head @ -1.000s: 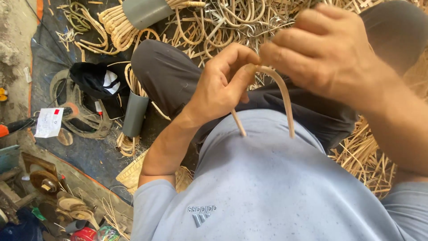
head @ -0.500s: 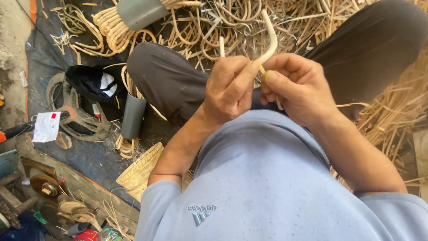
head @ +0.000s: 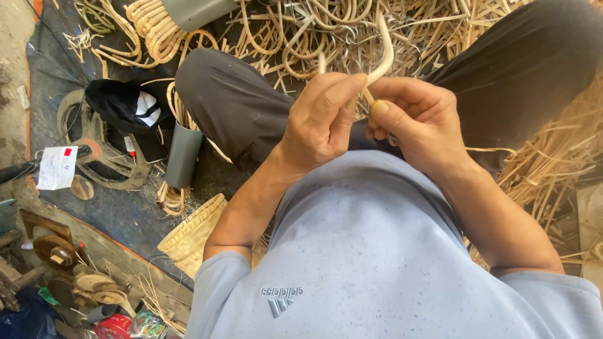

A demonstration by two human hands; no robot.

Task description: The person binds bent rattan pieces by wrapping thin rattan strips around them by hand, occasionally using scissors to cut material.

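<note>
Hands pinching one cane strip

Dark tarp covered the ground, loose cane strips heaped at twelve o'clock, grey tube at nine, woven mat at eight, wooden discs at seven.

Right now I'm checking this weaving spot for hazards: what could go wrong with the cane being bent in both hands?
1. The curved cane strip is pinched between the left hand and right hand; bent hard, it might snap or spring back toward the face.
2. Its pale end rises above the fingers and could poke.
3. Loose cane scraps lie around the legs and could snag.
</note>
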